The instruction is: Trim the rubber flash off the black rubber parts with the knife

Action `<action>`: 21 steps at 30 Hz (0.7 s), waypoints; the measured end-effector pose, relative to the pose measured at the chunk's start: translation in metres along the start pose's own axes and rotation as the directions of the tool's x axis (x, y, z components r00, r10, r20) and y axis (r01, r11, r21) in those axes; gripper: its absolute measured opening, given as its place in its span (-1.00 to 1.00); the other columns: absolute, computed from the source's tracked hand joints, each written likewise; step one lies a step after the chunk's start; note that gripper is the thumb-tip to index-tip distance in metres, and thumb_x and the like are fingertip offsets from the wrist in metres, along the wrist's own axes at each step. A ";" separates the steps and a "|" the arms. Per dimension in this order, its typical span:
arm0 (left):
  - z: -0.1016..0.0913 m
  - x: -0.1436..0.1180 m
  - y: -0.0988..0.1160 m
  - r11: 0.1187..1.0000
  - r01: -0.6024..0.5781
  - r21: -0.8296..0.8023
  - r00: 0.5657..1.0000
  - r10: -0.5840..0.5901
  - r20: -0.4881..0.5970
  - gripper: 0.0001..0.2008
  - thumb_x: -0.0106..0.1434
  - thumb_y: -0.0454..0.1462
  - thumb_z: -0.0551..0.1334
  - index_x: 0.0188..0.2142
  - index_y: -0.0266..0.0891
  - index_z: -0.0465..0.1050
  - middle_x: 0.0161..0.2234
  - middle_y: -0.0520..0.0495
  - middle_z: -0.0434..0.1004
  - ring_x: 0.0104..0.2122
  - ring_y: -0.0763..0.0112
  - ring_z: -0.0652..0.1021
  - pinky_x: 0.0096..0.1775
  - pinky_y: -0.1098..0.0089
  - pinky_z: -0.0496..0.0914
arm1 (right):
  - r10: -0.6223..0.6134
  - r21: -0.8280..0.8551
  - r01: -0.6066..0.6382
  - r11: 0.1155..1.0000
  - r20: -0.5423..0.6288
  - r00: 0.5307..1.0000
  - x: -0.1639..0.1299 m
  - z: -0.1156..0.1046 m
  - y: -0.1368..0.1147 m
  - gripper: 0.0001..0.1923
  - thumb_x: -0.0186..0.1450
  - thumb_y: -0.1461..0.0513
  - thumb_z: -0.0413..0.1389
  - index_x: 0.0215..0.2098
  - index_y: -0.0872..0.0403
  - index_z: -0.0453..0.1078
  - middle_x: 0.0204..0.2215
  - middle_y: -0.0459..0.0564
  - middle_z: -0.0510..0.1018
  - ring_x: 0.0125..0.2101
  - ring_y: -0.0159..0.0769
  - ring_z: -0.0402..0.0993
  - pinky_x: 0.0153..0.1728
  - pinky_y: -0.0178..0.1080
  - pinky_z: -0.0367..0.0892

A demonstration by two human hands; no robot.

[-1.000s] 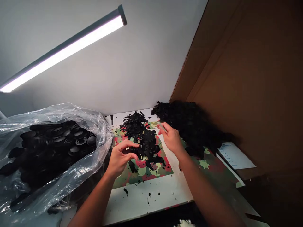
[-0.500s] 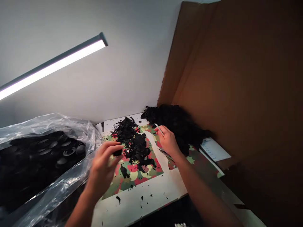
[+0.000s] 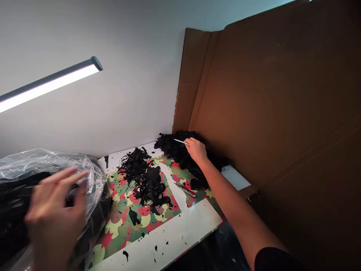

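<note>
My left hand [image 3: 55, 210] is blurred, fingers spread, in front of the clear plastic bag [image 3: 93, 177] of black round caps at the left; I cannot make out anything in it. My right hand [image 3: 196, 149] reaches far back and holds a thin pale tool [image 3: 180, 141] over the black heap [image 3: 183, 150] against the cardboard wall. A pile of black scraps [image 3: 143, 177] lies on the camouflage-patterned mat [image 3: 121, 214] between my hands.
A brown cardboard panel [image 3: 267, 94] walls off the right side. A lit tube lamp [image 3: 47, 86] hangs at the upper left. Red-handled snips [image 3: 184, 189] lie on the mat near my right forearm. A white paper [image 3: 235, 177] rests by the cardboard.
My left hand has swung left from the scrap pile to the plastic bag. My right hand has moved back to the far black heap with the tool. The view has turned right.
</note>
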State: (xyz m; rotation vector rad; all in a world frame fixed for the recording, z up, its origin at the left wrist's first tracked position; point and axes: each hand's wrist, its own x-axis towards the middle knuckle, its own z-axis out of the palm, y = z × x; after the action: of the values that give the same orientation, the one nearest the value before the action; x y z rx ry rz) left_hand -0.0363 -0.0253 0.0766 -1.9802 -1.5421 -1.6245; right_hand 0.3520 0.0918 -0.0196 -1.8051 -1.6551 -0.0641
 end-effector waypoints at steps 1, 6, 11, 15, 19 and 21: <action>0.012 -0.009 0.012 0.999 -0.017 -0.044 0.993 0.022 0.114 -0.88 0.19 -0.21 0.35 -0.24 -0.01 0.61 -0.16 0.01 0.63 -0.09 0.12 0.58 0.10 0.06 0.40 | -0.007 0.018 0.008 1.000 -0.042 0.999 -0.003 0.002 -0.006 -0.79 0.34 0.37 0.07 -0.26 0.02 0.53 -0.28 0.01 0.53 -0.33 -0.24 0.48 -0.31 -0.26 0.33; 0.081 -0.051 0.016 0.660 0.689 -0.301 0.580 -0.252 0.775 -0.53 0.19 0.07 0.34 -0.05 -0.16 0.54 -0.10 -0.18 0.64 -0.15 0.14 0.66 -0.18 0.19 0.58 | -0.197 0.341 0.285 0.896 -0.271 0.942 -0.041 0.025 -0.055 -0.77 0.34 0.36 0.01 -0.21 0.04 0.49 -0.25 0.02 0.52 -0.23 -0.22 0.51 -0.16 -0.22 0.43; 0.118 -0.068 -0.002 0.007 0.958 -0.288 0.271 -0.359 0.893 -0.45 0.09 0.11 0.42 -0.11 -0.23 0.52 -0.19 -0.22 0.63 -0.20 0.17 0.66 -0.10 0.16 0.56 | -0.373 0.420 0.438 0.795 -0.232 0.898 -0.092 0.056 -0.107 -0.77 0.36 0.37 -0.01 -0.21 0.04 0.47 -0.29 0.02 0.52 -0.28 -0.28 0.55 -0.27 -0.31 0.46; 0.122 -0.067 -0.009 -0.041 0.943 -0.332 0.281 -0.441 0.852 -0.48 -0.07 0.02 0.53 -0.23 -0.23 0.52 -0.43 -0.01 0.53 -0.48 0.43 0.55 -0.42 0.41 0.47 | -0.535 0.436 0.528 0.729 -0.118 0.837 -0.119 0.064 -0.127 -0.82 0.38 0.33 0.01 -0.19 0.06 0.46 -0.28 0.03 0.52 -0.39 -0.35 0.53 -0.49 -0.38 0.40; 0.112 -0.069 -0.017 0.181 0.909 -0.376 0.409 -0.565 0.716 -0.44 -0.17 -0.02 0.56 -0.23 -0.22 0.48 -0.38 0.07 0.46 -0.55 0.57 0.41 -0.57 0.56 0.27 | -0.695 0.574 0.583 0.575 -0.033 0.718 -0.132 0.056 -0.130 -0.84 0.38 0.22 0.07 -0.10 0.04 0.43 -0.16 0.06 0.53 -0.32 -0.34 0.54 -0.46 -0.37 0.43; 0.102 -0.073 -0.020 0.317 0.870 -0.379 0.494 -0.559 0.666 -0.46 -0.06 -0.01 0.51 -0.14 -0.18 0.50 -0.26 0.00 0.48 -0.48 0.53 0.44 -0.54 0.56 0.30 | -0.652 0.666 0.522 0.532 -0.071 0.755 -0.131 0.049 -0.126 -0.83 0.41 0.18 0.05 -0.10 0.02 0.44 -0.19 0.05 0.53 -0.24 -0.28 0.53 -0.33 -0.30 0.48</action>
State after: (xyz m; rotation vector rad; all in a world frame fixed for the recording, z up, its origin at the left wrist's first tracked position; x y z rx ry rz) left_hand 0.0221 0.0077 -0.0317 -2.1593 -2.6500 -2.5730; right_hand 0.1944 -0.0017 -0.0634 -0.6714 -2.0297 0.3662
